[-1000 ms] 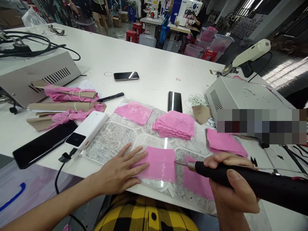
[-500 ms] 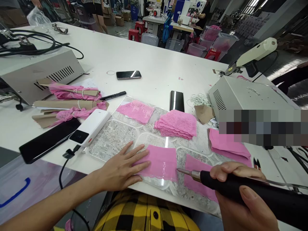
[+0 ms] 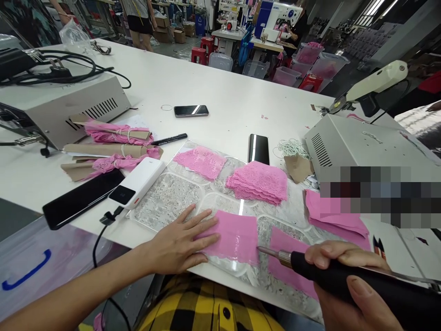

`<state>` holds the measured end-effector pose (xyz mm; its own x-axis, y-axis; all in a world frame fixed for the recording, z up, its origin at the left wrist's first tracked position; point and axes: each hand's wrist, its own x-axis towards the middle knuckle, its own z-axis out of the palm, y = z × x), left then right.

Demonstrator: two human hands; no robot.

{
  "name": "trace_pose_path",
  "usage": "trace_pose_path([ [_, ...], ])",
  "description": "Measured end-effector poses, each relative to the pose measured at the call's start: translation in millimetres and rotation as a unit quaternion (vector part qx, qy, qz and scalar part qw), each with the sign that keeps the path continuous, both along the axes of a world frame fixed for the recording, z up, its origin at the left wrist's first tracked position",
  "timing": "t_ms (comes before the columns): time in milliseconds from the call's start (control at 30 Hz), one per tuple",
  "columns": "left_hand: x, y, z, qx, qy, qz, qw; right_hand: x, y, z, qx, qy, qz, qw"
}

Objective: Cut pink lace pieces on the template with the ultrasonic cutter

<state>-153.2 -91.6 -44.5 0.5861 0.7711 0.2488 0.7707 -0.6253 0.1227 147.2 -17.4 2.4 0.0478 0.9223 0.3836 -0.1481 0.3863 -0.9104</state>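
Note:
My left hand lies flat with fingers spread on the left edge of a pink lace piece, pressing it onto a clear glass plate. My right hand grips a black hot-knife tool whose metal tip touches the lace's lower right corner. A separate pink strip lies just right of the tip, partly under the tool.
A stack of cut lace, a single lace piece and folded pink fabric lie on the plate. White power bank, three phones, a black pen, lace bundles on cardboard, two grey control boxes.
The tool tip has slid down along the lace's right edge toward its lower corner. My left hand has stayed pressed on the lace. The view has tilted a little.

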Motion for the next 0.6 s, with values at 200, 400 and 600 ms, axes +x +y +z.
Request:
trace_pose_path([
  [200,0,-1,-1.3,-0.016,0.003,0.000,1.000,-2,1,3.9,-0.020,-0.021,-0.040,0.999],
  [400,0,-1,-0.7,-0.024,0.008,0.006,1.000,-27,24,4.9,0.041,0.053,-0.058,0.996],
  [600,1,-1,-2.3,-0.019,0.001,0.001,1.000,-53,33,0.3,0.045,0.070,-0.032,0.996],
])
